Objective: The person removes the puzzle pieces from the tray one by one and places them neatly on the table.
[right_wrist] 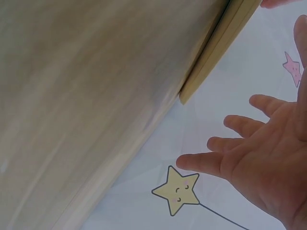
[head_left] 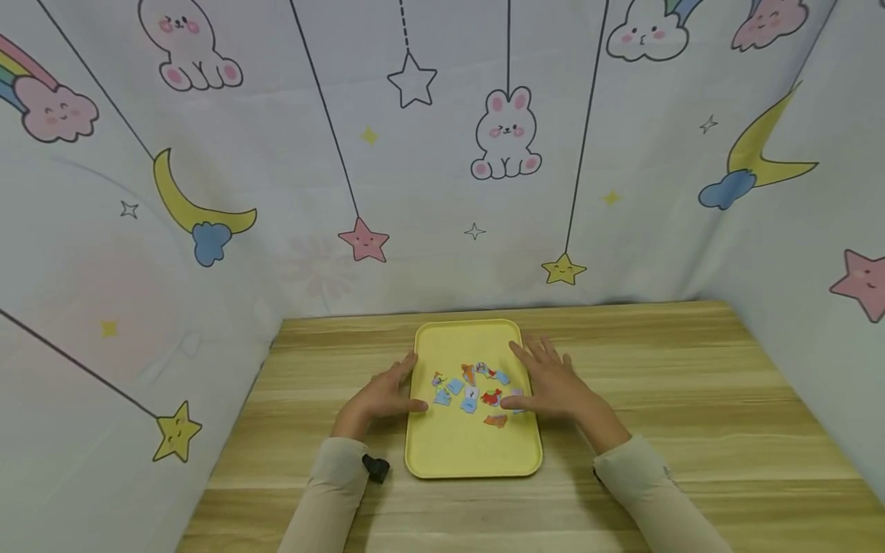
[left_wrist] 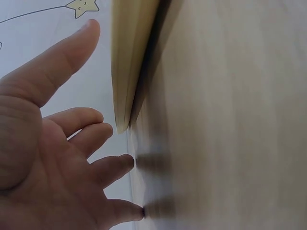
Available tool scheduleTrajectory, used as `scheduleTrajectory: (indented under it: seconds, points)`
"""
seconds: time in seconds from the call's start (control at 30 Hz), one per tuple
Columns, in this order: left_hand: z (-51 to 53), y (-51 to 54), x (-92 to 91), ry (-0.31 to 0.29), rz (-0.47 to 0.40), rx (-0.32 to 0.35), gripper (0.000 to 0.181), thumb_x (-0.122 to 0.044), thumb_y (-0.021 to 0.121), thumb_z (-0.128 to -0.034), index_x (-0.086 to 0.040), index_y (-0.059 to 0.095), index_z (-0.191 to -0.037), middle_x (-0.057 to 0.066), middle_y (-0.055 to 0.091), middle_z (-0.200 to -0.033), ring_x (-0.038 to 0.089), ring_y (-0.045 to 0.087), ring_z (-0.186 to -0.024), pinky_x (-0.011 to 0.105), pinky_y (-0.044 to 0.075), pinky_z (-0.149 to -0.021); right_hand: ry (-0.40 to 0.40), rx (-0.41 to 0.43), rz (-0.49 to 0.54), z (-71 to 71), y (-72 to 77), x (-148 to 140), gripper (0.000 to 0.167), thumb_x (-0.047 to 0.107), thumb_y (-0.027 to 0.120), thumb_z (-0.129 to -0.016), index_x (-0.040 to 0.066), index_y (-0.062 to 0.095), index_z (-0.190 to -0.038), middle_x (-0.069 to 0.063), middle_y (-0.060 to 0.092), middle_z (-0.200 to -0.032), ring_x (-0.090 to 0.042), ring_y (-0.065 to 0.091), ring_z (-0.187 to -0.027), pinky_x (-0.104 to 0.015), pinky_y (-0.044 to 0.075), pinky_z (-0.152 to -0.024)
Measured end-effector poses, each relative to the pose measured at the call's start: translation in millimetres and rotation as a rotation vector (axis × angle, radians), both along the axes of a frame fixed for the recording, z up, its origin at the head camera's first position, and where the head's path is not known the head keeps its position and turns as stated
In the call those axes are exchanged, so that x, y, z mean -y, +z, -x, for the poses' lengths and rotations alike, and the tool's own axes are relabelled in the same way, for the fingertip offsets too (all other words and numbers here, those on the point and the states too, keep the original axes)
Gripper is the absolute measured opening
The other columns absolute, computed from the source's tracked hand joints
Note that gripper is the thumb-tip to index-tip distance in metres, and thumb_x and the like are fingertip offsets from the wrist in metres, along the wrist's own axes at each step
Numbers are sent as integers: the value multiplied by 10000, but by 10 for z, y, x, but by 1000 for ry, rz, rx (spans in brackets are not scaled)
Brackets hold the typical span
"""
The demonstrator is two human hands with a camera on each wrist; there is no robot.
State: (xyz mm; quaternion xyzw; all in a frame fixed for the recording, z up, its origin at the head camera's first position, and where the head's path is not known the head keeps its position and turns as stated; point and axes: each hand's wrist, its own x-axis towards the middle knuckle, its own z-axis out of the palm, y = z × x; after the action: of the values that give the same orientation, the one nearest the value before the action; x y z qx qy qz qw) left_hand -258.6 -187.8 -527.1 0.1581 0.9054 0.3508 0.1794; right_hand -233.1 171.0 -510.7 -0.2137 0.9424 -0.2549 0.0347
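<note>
A yellow rectangular tray [head_left: 470, 453] lies on the table in the head view, with several small colourful cut-out pieces [head_left: 469, 399] scattered about its middle. At its left side is my left hand [head_left: 380, 395], fingers spread and the thumb over the rim. My right hand [head_left: 556, 384] is at the right side, fingers spread, its thumb reaching over the tray and partly covering a pale piece. In the left wrist view the tray's edge [left_wrist: 127, 62] stands beside the straight fingers. The right wrist view shows the other edge [right_wrist: 216, 52] apart from the fingers. Neither hand holds anything.
The wood-grain table [head_left: 691, 399] extends to both sides of the tray. A white cloth [head_left: 442, 169] printed with rabbits, stars, moons and clouds hangs behind the table and along both sides. A small black device [head_left: 376, 468] sits at the left wrist.
</note>
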Motion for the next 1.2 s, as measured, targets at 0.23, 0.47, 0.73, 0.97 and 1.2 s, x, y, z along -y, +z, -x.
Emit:
scheduleTrajectory:
  seconds: [0.23, 0.47, 0.73, 0.97, 1.2]
  points:
    - [-15, 18, 0, -2, 31, -14, 1032, -197, 857, -852, -25, 253, -1671, 141, 207, -1740, 453, 145, -1594, 775, 28, -1200, 3, 15, 6, -7, -7, 5, 1077, 599, 808, -848, 82, 330, -1663, -256, 171, -1729, -555, 72, -1572, -859, 120, -1123]
    - [-28, -16, 40, 7, 44, -8, 1011, -160, 856, -834, -46, 293, -1666, 141, 259, -1724, 454, 152, -1592, 819, -50, -1154, 9, 16, 1, -18, -20, 9, 1066, 599, 803, -852, 86, 336, -1662, -262, 175, -1726, -551, 76, -1574, -860, 118, -1123]
    - [-18, -35, 71, -9, 45, -13, 993, -142, 822, -817, -52, 309, -1662, 134, 287, -1714, 448, 168, -1590, 829, -43, -1146, 9, 21, -11, -12, -32, 9, 1052, 598, 794, -861, 65, 350, -1652, -256, 196, -1723, -544, 72, -1577, -859, 122, -1122]
    - [-20, -15, 70, -19, 53, -6, 979, -147, 789, -798, -52, 326, -1656, 130, 292, -1712, 446, 169, -1590, 831, -38, -1145, 36, 26, -26, 12, -58, -13, 982, 572, 782, -886, 64, 397, -1633, -249, 224, -1718, -552, 93, -1571, -850, 123, -1132]
    - [-28, 31, 59, -29, 67, -11, 969, -154, 780, -794, -32, 337, -1647, 147, 293, -1710, 467, 177, -1582, 838, -13, -1143, 50, 42, -59, 41, -94, -46, 858, 410, 811, -910, 32, 456, -1594, -245, 313, -1686, -549, 139, -1565, -853, 126, -1129]
